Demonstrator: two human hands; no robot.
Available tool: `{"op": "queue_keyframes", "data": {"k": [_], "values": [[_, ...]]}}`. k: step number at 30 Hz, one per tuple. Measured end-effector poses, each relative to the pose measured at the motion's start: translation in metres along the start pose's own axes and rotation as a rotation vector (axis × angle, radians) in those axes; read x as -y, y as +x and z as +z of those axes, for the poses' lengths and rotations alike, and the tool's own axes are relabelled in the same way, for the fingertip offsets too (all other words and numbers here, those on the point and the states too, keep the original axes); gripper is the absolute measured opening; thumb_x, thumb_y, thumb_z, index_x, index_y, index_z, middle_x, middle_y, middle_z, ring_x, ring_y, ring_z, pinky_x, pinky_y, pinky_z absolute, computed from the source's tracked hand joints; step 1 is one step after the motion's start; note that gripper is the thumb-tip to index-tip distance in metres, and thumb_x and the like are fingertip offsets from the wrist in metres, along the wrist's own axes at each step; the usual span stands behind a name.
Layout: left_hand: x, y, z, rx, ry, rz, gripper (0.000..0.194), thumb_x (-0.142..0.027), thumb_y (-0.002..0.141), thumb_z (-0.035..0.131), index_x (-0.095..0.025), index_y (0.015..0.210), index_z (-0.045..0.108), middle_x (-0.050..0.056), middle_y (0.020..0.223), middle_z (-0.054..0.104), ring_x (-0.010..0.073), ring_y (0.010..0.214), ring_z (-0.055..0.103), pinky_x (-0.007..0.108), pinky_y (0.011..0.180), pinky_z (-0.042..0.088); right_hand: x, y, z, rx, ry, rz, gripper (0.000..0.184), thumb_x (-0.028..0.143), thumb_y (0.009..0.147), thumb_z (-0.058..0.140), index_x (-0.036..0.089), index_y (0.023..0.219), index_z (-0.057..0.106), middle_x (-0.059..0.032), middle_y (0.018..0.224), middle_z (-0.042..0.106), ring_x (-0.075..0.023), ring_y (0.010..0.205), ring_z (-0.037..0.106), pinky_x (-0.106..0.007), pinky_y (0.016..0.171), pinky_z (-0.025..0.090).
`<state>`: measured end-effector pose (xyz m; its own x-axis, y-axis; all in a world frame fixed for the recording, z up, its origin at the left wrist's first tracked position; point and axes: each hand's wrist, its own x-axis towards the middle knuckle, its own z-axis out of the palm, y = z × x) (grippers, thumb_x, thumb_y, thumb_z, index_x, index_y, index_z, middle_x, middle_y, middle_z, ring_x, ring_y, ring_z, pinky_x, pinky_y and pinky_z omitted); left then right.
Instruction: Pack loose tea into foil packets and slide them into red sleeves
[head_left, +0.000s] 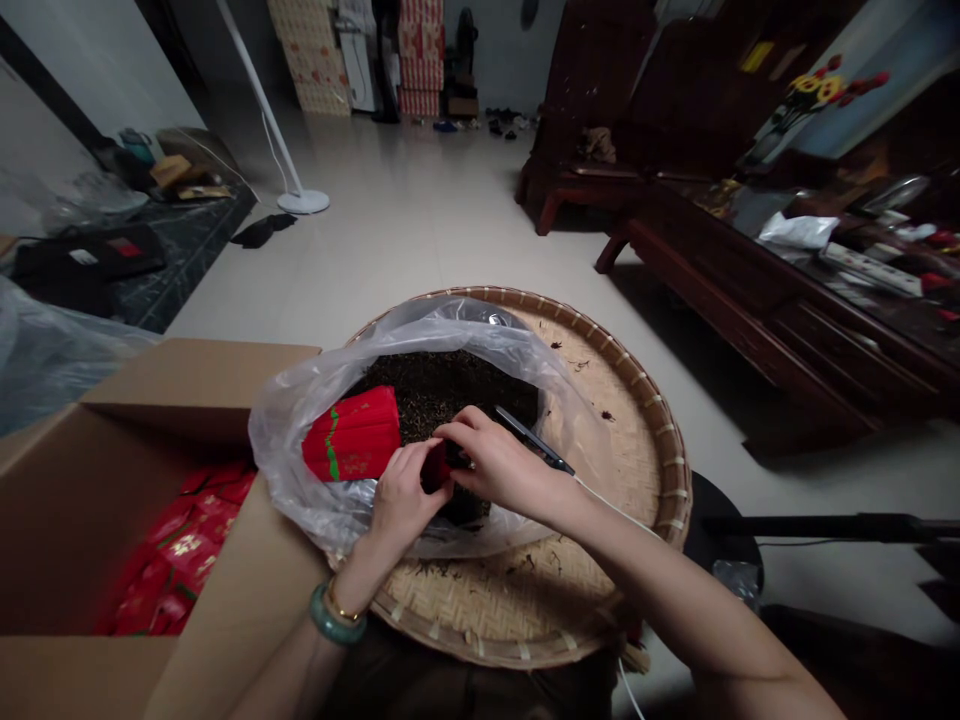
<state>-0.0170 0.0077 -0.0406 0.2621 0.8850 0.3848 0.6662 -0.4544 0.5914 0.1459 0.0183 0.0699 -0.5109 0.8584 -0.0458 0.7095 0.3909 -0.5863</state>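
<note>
My left hand (405, 495) is closed around a small red packet (435, 467), its dark mouth facing up. Curled at the packet's edge, my right hand (499, 460) has its thumb and fingers drawn together; what lies between them is dark and hard to make out. Both hands are over a clear plastic bag (289, 430) of dark dried leaves (442, 385), which look like tea. A stack of flat red packets (352, 437) with a green band rests in the bag, left of my hands. Beyond my right wrist lies a slim black corded tool (532, 440).
The bag sits on a round woven bamboo tray (671, 460) with scattered leaf bits. To the left, an open cardboard box (225, 375) contains red packets (191, 545). Dark wooden furniture (750, 290) stands at right, a white pole stand (304, 202) farther back.
</note>
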Motion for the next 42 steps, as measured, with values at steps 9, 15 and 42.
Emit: {"op": "queue_keyframes", "data": {"k": [9,15,42], "values": [[0.000,0.000,-0.001,0.001,-0.019,-0.019,0.042,-0.019,0.073,0.063,-0.018,0.113,0.053,0.008,0.102,0.064,0.0238,0.092,0.060,0.037,0.078,0.052,-0.018,-0.005,0.014,-0.080,0.086,0.014,0.041,0.010,0.075,0.064,0.015,0.115,0.055,-0.0099,0.108,0.059,-0.0184,0.090,0.059,-0.033,0.080,0.049],[-0.004,0.000,-0.004,0.006,0.058,0.022,0.050,-0.019,0.077,0.062,-0.019,0.125,0.048,0.007,0.100,0.064,0.0226,0.087,0.058,0.036,0.077,0.051,-0.021,0.000,0.022,-0.239,0.225,0.033,0.030,0.001,0.073,0.061,0.017,0.098,0.063,-0.0032,0.085,0.064,-0.0153,0.080,0.060,-0.028,0.073,0.049],[0.000,-0.004,0.002,-0.023,0.094,-0.037,0.073,-0.029,0.076,0.063,-0.015,0.139,0.028,0.009,0.095,0.060,0.0242,0.087,0.059,0.036,0.073,0.052,-0.020,-0.009,0.037,-0.369,-0.008,0.055,0.007,0.025,0.081,0.062,0.019,0.086,0.063,-0.0044,0.085,0.060,-0.0184,0.083,0.052,-0.030,0.072,0.044]]}}
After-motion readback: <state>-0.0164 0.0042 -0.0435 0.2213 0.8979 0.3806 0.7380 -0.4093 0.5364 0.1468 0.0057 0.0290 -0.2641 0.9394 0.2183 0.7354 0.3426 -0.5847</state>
